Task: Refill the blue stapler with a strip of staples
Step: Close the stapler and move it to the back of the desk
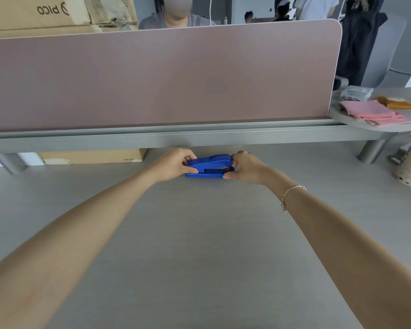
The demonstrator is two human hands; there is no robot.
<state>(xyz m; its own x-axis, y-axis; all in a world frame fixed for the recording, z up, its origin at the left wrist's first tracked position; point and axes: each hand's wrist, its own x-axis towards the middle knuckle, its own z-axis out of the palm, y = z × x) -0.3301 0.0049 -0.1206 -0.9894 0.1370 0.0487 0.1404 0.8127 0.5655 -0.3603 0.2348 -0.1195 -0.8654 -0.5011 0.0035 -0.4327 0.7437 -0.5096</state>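
The left hand [176, 163] closes its fingers around the rear end of the blue stapler [210, 166], thumb on the near side. The stapler rests on the grey desk [199, 245], far from the body, just before the shelf under the pink divider panel [152, 77]; its glossy moulded top arm sits shut over a flat base. The right hand [244, 167] pinches the front end, fingertips curled at the nose. This looks like the opening step: next, the top should be lifted while the base stays pinned. No staple strip is visible. A thin chain bracelet [292, 195] circles the right wrist
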